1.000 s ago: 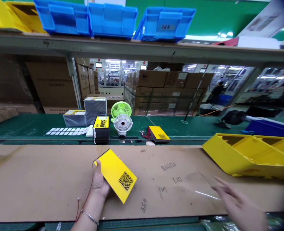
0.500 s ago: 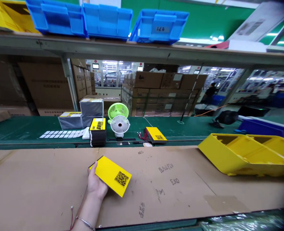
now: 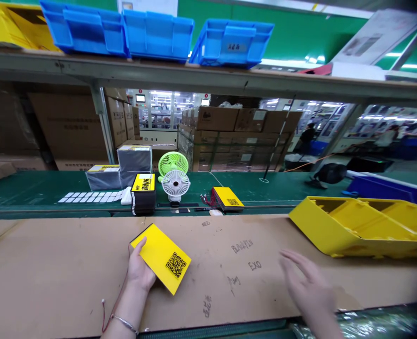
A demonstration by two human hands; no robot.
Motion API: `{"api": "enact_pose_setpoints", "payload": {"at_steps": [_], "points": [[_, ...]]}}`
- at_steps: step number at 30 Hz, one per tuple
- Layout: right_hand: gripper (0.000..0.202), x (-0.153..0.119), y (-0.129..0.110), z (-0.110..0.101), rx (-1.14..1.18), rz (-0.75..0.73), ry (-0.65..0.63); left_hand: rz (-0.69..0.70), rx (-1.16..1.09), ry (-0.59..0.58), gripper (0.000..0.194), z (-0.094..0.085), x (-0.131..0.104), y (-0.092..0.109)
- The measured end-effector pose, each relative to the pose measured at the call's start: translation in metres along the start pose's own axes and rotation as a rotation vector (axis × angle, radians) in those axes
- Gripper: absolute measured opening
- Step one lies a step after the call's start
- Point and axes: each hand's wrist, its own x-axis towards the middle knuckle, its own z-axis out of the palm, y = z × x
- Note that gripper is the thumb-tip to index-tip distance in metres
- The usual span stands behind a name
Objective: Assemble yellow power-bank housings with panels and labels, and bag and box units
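While the left hand (image 3: 141, 273) grips the yellow QR-code box (image 3: 161, 257) angled toward the tabletop's (image 3: 53, 268) near edge, the right hand (image 3: 309, 287), open and empty, hovers well apart to its right.

Near bench is covered by a flat cardboard sheet (image 3: 70, 268) with handwritten marks toward the middle-right. A yellow divided bin (image 3: 360, 226) is laid on its side at the sheet's right end. Behind it, a green conveyor belt (image 3: 28, 188) is loaded with: a strip of white labels (image 3: 91, 196), two grey wrapped bundles (image 3: 119, 167), a black stack with yellow top (image 3: 143, 193), a green fan (image 3: 173, 162) with a white fan (image 3: 175, 183) just in front, and a yellow-topped booklet stack (image 3: 228, 197). An upper shelf (image 3: 208, 77) is occupied by three blue bins (image 3: 157, 30).
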Motion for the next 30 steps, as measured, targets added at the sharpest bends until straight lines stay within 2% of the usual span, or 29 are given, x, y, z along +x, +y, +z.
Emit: {"api": "enact_pose_setpoints", "payload": {"at_steps": [2,4,6,8,12,15,18,20,22,26,28,30], "points": [[0.031,-0.002,-0.029,0.038,0.124,-0.079,-0.258,0.008,0.015,0.015,0.041,-0.001,0.001,0.001],[0.030,-0.010,-0.055,0.071,0.207,-0.098,-0.402,0.018,0.030,0.040,0.038,-0.003,0.004,0.003],[0.031,-0.021,-0.073,0.092,0.241,-0.098,-0.521,0.030,0.046,0.078,0.036,-0.006,0.009,0.004],[0.031,-0.029,-0.080,0.101,0.250,-0.108,-0.605,0.042,0.066,0.121,0.035,-0.009,0.015,0.005],[0.026,-0.030,-0.070,0.102,0.222,-0.090,-0.658,0.032,0.139,0.164,0.034,-0.016,0.024,0.005],[0.026,-0.027,-0.060,0.101,0.195,-0.039,-0.645,0.012,0.215,0.129,0.035,-0.017,0.026,0.004],[0.025,-0.027,-0.056,0.101,0.189,-0.031,-0.646,0.051,0.320,0.080,0.036,-0.018,0.025,0.005],[0.024,-0.028,-0.057,0.099,0.197,-0.049,-0.657,0.140,0.415,0.057,0.034,-0.018,0.026,0.007],[0.023,-0.029,-0.058,0.097,0.205,-0.062,-0.669,0.299,0.527,0.052,0.038,-0.019,0.027,0.010],[0.025,-0.029,-0.053,0.093,0.210,-0.075,-0.689,0.602,0.835,0.126,0.071,-0.025,0.029,0.010],[0.025,-0.030,-0.050,0.090,0.212,-0.091,-0.702,0.689,1.035,0.195,0.088,-0.031,0.025,0.005],[0.026,-0.030,-0.049,0.089,0.213,-0.112,-0.717,0.743,1.244,0.233,0.093,-0.039,0.017,-0.003]]}}
